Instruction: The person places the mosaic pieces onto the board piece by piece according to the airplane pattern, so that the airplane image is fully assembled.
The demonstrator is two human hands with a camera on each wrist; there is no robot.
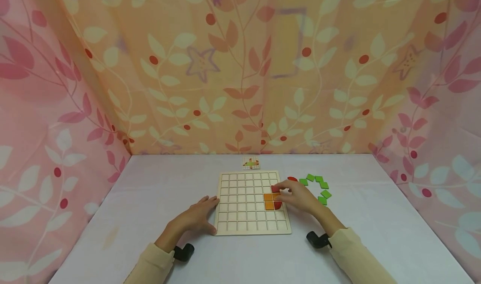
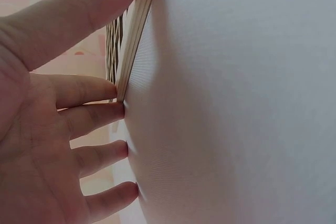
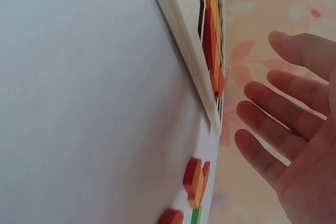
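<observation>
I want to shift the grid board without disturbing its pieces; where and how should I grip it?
Probably by its left edge, coming from the left: the grid board lies flat, its raised side reachable there beside the left hand, and its coloured pieces sit toward the right.

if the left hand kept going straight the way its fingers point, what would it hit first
The left hand would first meet the left edge of the wooden grid board; its thumb and index finger appear to touch that edge, though slight gaps are hard to judge.
</observation>
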